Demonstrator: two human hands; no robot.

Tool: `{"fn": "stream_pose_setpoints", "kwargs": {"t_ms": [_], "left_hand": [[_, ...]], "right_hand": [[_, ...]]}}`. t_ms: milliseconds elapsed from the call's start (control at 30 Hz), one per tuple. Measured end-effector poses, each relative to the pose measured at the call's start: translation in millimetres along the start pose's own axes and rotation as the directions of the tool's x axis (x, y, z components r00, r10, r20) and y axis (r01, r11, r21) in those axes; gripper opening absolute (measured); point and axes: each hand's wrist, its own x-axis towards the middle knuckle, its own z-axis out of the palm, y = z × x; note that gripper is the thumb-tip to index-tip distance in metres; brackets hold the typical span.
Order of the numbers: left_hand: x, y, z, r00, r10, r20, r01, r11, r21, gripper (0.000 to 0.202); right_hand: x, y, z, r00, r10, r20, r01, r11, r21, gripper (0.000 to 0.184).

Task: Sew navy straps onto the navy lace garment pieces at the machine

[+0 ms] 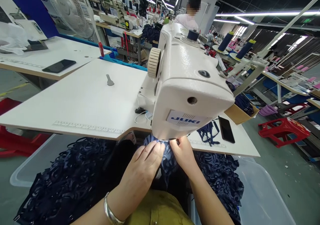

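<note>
Both hands are at the near end of a white sewing machine [190, 95], just under its head. My left hand [145, 161] has its fingers together on a piece of dark blue patterned fabric [168, 163]; its thumb is hidden. On the other side, my right hand [182, 151] is closed with bent fingers on the same fabric, its fingertips partly under the machine head. The fabric hangs down between the hands towards my lap. The needle and presser foot are hidden behind the machine head.
Piles of dark patterned pieces lie in clear plastic bins at left [67, 171] and right [220, 178]. On the white table [82, 95] are a small grey metal piece [109, 80], dark straps [208, 133] and a phone [226, 130]. A red stool [283, 131] stands at right.
</note>
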Motion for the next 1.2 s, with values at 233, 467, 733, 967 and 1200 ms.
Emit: {"fn": "stream_pose_setpoints", "kwargs": {"t_ms": [233, 467, 733, 967, 1200], "left_hand": [[-3.5, -4.6, 3.5, 0.999, -0.019, -0.040, 0.019, 1.000, -0.008, 0.045], [-3.6, -10.9, 5.4, 1.000, -0.018, -0.023, 0.016, 0.997, -0.075, 0.045], [1.9, -9.9, 3.3, 1.000, 0.002, -0.029, -0.006, 0.992, -0.127, 0.045], [2.6, -10.1, 5.1, 0.999, 0.026, -0.032, -0.029, 0.994, -0.103, 0.047], [-8.4, -16.5, -27.8, 0.971, 0.236, 0.023, -0.222, 0.938, -0.268, 0.045]], "right_hand": [[4.5, 6.2, 3.9, 1.000, -0.010, -0.016, 0.010, 1.000, 0.025, 0.007], [4.0, 20.8, 6.7, 0.999, -0.020, -0.030, 0.025, 0.986, 0.165, 0.005], [-1.9, 42.8, 4.3, 1.000, 0.000, -0.001, 0.000, 0.957, 0.290, 0.024], [-16.7, 90.4, 1.8, 0.907, -0.148, 0.395, -0.073, 0.867, 0.493, 0.051], [-29.9, 89.7, -44.8, 0.948, 0.003, 0.317, -0.186, 0.814, 0.550, 0.060]]}}
